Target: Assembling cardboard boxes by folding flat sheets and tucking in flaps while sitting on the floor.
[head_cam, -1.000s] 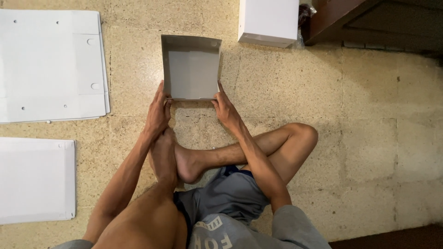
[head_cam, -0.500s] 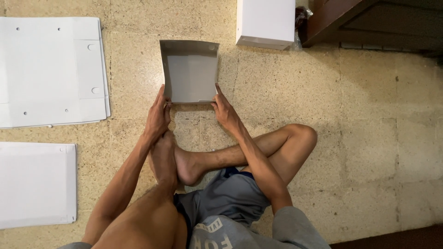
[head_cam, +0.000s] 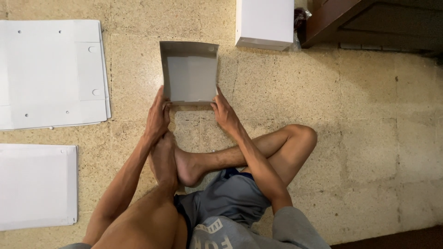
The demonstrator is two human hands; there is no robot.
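I sit cross-legged on a speckled tile floor. A grey cardboard box part point(head_cam: 190, 74) with raised side walls rests on the floor in front of my feet. My left hand point(head_cam: 158, 116) grips its near left corner. At the near right corner my right hand point(head_cam: 224, 112) holds the edge, fingers pressed against the wall. The box's open inside faces up and holds nothing.
Flat white cardboard sheets point(head_cam: 50, 74) with punched holes lie at the far left, and another white sheet point(head_cam: 37, 184) lies nearer on the left. A closed white box point(head_cam: 264, 23) stands beyond, beside dark wooden furniture point(head_cam: 369, 23) at the top right.
The box's far flap has been folded, and the box has tilted and settled slightly closer to lying flat. Both hands kept their hold on the near corners.
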